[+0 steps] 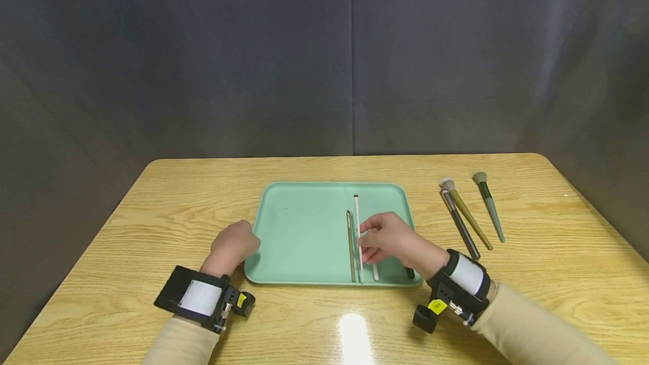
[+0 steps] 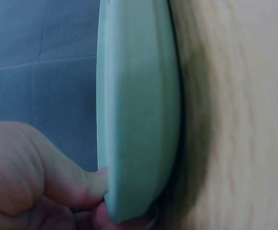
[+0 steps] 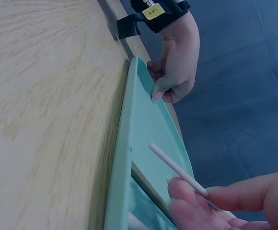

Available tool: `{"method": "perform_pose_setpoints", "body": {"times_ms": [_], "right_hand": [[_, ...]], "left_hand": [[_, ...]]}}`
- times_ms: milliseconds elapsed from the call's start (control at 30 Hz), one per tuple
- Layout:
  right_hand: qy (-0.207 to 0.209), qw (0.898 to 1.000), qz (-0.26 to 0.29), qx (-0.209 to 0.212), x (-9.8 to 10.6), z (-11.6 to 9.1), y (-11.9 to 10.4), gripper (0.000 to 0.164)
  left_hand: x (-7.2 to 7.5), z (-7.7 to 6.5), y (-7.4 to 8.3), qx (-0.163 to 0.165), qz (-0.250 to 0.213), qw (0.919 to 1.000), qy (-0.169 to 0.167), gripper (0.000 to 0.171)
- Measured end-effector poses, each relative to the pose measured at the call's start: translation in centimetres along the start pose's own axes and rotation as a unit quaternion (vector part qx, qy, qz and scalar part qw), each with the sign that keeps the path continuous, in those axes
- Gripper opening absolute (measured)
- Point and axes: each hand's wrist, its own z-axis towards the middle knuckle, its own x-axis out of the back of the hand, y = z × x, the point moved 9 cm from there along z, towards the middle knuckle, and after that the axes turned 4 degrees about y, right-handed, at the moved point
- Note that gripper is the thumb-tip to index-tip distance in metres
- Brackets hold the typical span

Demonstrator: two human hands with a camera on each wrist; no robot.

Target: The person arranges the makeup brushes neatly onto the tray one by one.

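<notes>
Judging by its thin handle (image 3: 175, 166), the white brush (image 1: 358, 227) should be light, stiff and prone to rolling; the smooth finish may be slippery. It is held over the right part of the green tray (image 1: 304, 230), just beside the gold brush (image 1: 351, 252), pinched between thumb and fingers of the right hand (image 1: 387, 238). Grip is best taken mid-handle; the dark bristle tip (image 1: 356, 196), probably soft and easily splayed, should be left untouched. Tray's left edge is clamped by the left hand's (image 1: 235, 244) fingers. Brush-to-tray contact can't be told.
</notes>
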Motion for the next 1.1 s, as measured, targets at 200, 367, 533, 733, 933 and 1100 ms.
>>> {"method": "perform_pose_setpoints", "body": {"times_ms": [200, 367, 533, 733, 933, 1100], "right_hand": [[-0.002, 1.0, 0.006, -0.002, -0.5, 0.1, -0.2, 0.032], [-0.001, 1.0, 0.01, -0.003, -0.8, 0.3, -0.3, 0.03], [0.009, 1.0, 0.01, -0.009, -1.2, 0.6, -0.3, 0.029], [0.011, 1.0, 0.007, -0.009, -1.5, 0.8, -0.5, 0.027], [0.014, 1.0, 0.001, -0.006, -2.2, 1.2, -0.5, 0.023], [0.03, 0.999, -0.018, 0.001, -2.6, 1.6, -0.4, 0.02]], "left_hand": [[0.1, -0.1, 0.0, 0.002, 0.003, 1.0, -0.003, 0.016], [0.0, -0.1, -0.1, 0.003, 0.004, 1.0, -0.007, 0.016], [0.0, 0.0, -0.1, 0.001, 0.005, 1.0, -0.007, 0.016], [0.0, -0.1, 0.0, 0.0, 0.005, 1.0, -0.006, 0.017], [0.1, -0.1, 0.0, 0.005, 0.003, 1.0, -0.008, 0.015], [0.1, -0.1, 0.0, 0.004, 0.003, 0.9999, -0.009, 0.016]]}}
